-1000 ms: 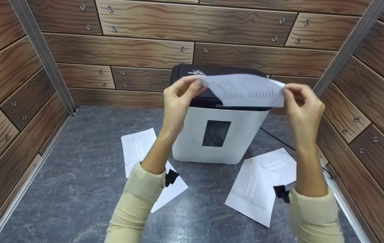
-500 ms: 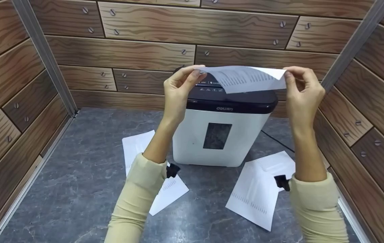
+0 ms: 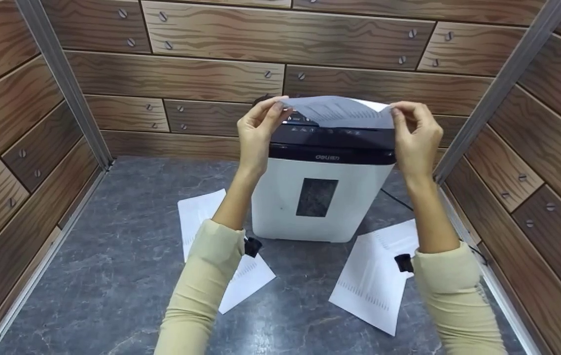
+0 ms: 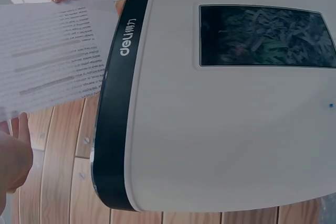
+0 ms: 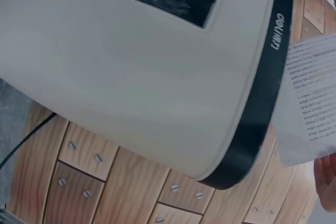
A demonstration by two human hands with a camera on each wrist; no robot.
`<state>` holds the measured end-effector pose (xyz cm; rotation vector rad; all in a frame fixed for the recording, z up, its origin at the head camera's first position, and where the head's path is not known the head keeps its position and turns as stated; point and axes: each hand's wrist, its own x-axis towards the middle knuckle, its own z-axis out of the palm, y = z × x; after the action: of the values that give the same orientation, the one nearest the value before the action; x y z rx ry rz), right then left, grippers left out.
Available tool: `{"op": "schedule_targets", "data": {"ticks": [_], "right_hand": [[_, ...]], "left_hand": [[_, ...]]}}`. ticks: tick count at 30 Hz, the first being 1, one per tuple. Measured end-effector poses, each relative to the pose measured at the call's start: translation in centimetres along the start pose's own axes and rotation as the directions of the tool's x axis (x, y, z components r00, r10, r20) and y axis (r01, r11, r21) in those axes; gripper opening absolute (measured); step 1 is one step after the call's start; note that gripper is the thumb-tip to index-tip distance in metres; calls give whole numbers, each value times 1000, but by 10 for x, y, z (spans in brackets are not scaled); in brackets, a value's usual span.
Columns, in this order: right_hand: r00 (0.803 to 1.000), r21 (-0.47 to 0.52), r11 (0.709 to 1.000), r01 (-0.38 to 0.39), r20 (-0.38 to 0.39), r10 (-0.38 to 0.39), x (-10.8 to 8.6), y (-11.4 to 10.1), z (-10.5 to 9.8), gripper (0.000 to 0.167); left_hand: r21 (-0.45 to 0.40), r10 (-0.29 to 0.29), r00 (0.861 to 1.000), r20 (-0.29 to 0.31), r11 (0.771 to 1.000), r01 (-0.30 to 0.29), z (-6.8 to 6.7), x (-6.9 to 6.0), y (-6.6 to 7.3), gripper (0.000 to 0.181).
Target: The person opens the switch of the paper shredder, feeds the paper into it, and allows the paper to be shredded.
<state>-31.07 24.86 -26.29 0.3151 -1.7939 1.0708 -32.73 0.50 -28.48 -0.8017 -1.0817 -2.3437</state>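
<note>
A sheet of printed paper (image 3: pixel 339 112) is held bowed above the black top of a white paper shredder (image 3: pixel 280 197). My left hand (image 3: pixel 259 129) pinches its left edge between thumb and fingers. At the opposite edge my right hand (image 3: pixel 417 140) pinches it the same way. In the left wrist view the printed paper (image 4: pixel 52 51) shows lines of text beside the shredder's dark rim (image 4: pixel 118 103). Shreds of paper show behind the shredder's window (image 4: pixel 268 35). The paper's lower edge hides part of the shredder top, and I cannot tell whether it touches the slot.
Printed sheets (image 3: pixel 246 286) lie on the grey marbled floor at the left, partly under my left forearm. More overlapping sheets (image 3: pixel 371 281) lie at the right. A black cord (image 3: pixel 398 198) runs right from behind the shredder. Wood-patterned walls (image 3: pixel 211 29) enclose three sides.
Both hands have risen with the paper, uncovering the shredder's front rim. In the last half second the right hand has moved left, closer to the left hand.
</note>
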Motion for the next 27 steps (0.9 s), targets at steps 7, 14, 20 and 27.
{"op": "schedule_targets", "data": {"ticks": [7,14,20,27], "right_hand": [[999,9,1000,-6,41,5,-4,17,12,8],[996,-34,999,0,86,2,-12,38,20,8],[995,-11,1000,-3,95,4,-15,41,24,6],[997,7,1000,13,82,-14,-14,38,25,7]], "left_hand": [[46,-25,998,-64,999,28,-2,-2,-3,16],[108,-58,991,-121,992,71,-7,-3,-12,18],[110,-75,984,-164,990,94,-10,-3,-17,15],[143,-71,979,-193,985,100,-10,-2,-16,17]]}}
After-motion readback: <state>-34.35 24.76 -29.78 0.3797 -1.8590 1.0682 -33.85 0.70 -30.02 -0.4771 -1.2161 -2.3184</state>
